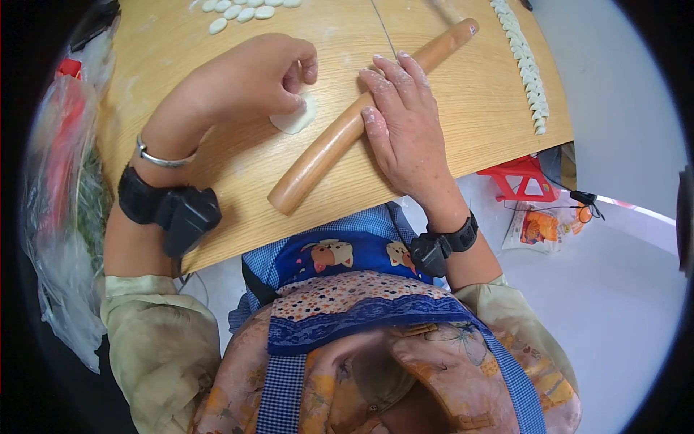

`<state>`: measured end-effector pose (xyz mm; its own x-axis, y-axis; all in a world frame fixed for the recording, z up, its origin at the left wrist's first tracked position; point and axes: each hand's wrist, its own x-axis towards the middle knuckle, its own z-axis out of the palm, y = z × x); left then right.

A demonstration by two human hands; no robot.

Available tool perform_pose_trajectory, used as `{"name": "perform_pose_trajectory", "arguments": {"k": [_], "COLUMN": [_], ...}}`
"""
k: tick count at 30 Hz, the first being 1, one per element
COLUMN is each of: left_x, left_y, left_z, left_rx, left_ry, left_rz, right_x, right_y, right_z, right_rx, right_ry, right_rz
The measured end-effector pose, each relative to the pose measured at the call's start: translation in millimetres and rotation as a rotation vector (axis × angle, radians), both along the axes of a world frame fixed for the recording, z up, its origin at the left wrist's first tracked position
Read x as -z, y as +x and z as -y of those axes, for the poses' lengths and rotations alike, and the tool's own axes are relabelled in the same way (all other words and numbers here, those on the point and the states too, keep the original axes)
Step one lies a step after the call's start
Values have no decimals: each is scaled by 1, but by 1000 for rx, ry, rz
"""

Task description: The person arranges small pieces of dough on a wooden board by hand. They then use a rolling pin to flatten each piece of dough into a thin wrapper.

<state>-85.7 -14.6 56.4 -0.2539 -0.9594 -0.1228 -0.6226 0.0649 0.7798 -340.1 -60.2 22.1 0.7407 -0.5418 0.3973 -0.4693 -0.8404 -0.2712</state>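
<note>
A thin white dough round (296, 117) lies on the wooden tabletop. My left hand (253, 79) is at its upper left edge, fingers curled, a fingertip or thumb pressing on the dough. The exact pinch is partly hidden. Below and to the right, a thick wooden rolling pin (318, 160) lies diagonally, its lower end close to the table's near edge. Over its middle rests my right hand (408, 123), floury fingers laid across the top and the thumb on the near side. The pin does not touch the dough.
Several small dough discs (246, 11) sit at the far left of the table (238, 155). A row of folded dough pieces (524, 65) runs along the right side. Plastic bags (65, 181) hang at left. A red stool (522, 177) stands below the right edge.
</note>
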Motion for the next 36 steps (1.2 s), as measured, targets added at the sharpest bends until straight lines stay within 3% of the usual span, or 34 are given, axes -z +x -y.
{"name": "perform_pose_trajectory", "arguments": {"k": [6, 9, 11, 15, 17, 18, 20, 26, 36], "left_x": [3, 3, 5, 0, 6, 7, 8, 5, 10], "left_y": [0, 4, 3, 1, 7, 9, 11, 2, -1], "left_z": [1, 6, 7, 3, 5, 5, 6, 2, 4], "left_rx": [-45, 16, 4, -75, -123, -123, -37, -111, -163], "left_ry": [-27, 71, 111, 261, 239, 239, 29, -42, -57], "left_rz": [150, 33, -389, -508, -260, -260, -11, 103, 33], "right_x": [0, 0, 0, 0, 0, 0, 0, 0, 0], "right_y": [0, 0, -1, -1, 0, 0, 0, -1, -1], "right_z": [1, 1, 1, 0, 0, 0, 0, 1, 0], "right_rx": [-3, -5, -8, -7, 1, 1, -3, -3, -1], "right_ry": [-3, -1, 1, -1, 4, 5, 0, 2, 5], "right_rz": [-1, 4, 6, 9, 3, 3, 10, 5, -2]}}
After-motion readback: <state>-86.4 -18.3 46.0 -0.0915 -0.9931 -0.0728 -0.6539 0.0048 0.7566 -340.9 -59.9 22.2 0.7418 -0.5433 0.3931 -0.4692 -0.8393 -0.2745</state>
